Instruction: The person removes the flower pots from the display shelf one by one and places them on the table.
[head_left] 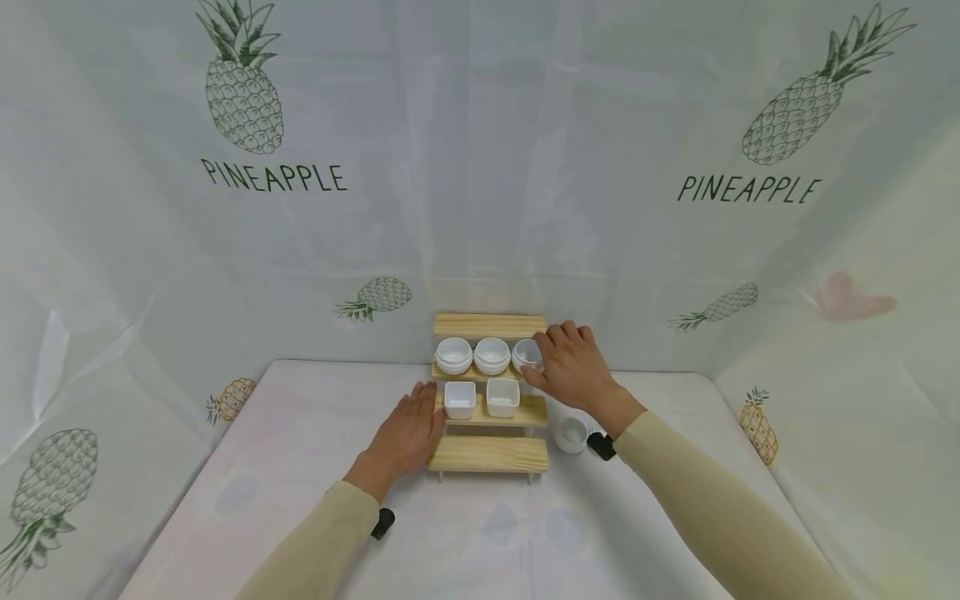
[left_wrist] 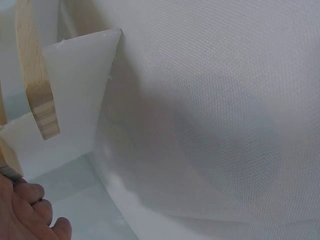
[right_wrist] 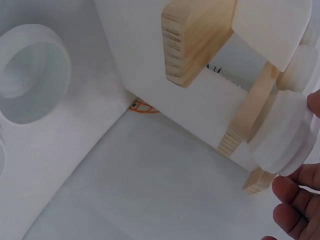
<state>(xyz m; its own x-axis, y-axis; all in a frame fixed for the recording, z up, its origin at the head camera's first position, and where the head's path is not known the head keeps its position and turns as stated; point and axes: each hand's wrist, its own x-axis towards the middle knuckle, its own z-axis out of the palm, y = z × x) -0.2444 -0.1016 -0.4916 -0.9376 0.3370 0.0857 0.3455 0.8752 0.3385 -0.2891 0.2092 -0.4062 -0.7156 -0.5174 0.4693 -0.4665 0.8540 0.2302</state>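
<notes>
A small tiered stand (head_left: 491, 454) with pale wooden slats and white side panels stands on the table. My right hand (head_left: 573, 367) holds a round white bowl (right_wrist: 282, 132) at the right end of the upper-middle tier, thumb and fingers around its rim. Two more round white bowls (head_left: 453, 356) sit in line to its left on that tier. One tier lower stand two square white bowls (head_left: 460, 400). At the stand's left side, my left hand (head_left: 405, 429) rests with extended fingers against the slat ends; in the left wrist view its fingertips (left_wrist: 32, 192) are beside a slat end.
Another round white bowl (head_left: 572, 435) is on the table to the right of the stand, under the right wrist. A white curtain (head_left: 480, 167) printed with pineapples hangs close behind the stand. The top slat (head_left: 489, 325) and bottom slat carry nothing visible.
</notes>
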